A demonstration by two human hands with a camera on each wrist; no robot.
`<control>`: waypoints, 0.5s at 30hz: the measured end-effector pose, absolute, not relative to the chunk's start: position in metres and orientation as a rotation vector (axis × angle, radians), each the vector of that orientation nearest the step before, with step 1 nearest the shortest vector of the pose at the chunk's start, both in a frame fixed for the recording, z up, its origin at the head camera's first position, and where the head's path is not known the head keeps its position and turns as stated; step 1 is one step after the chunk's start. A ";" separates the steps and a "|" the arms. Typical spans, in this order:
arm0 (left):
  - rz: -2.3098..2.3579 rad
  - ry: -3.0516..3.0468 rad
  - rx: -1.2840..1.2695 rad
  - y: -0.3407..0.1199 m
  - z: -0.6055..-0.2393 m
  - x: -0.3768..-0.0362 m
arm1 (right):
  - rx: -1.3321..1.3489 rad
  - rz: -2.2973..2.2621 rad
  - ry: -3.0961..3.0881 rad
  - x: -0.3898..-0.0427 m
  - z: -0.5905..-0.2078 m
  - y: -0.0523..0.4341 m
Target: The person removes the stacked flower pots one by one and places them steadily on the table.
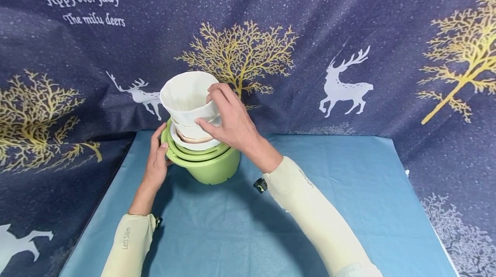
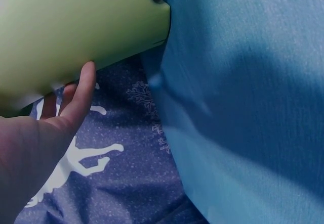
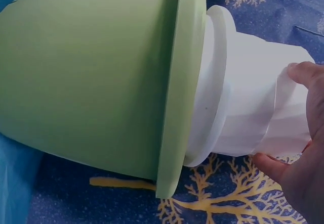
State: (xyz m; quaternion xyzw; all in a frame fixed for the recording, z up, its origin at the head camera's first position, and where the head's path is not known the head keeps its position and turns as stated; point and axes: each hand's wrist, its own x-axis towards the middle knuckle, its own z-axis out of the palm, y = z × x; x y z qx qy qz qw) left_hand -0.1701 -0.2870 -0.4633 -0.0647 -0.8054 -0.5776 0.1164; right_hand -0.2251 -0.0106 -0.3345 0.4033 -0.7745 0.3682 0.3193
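The right hand (image 1: 228, 119) pinches the top white pot (image 1: 188, 97) between thumb and fingers, at the top of a nested stack inside the green pot (image 1: 211, 167). The green pot stands at the far middle of the blue cloth (image 1: 248, 225). The left hand (image 1: 156, 160), fingers straight, presses the green pot's left rim.

head view looks down from above; both wrist views sit close, sharing the green pot (image 1: 211, 167) (image 2: 76, 27) (image 3: 91, 77).
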 end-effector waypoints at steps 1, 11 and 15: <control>-1.692 -2.358 -0.189 -0.287 -0.463 -0.170 | 1.061 0.970 -2.028 -0.225 -0.334 -0.011; -1.694 -2.357 -0.179 -0.286 -0.462 -0.170 | 1.050 0.991 -1.966 -0.222 -0.328 -0.011; -1.695 -2.360 -0.172 -0.286 -0.463 -0.170 | 1.047 0.993 -1.948 -0.220 -0.325 -0.010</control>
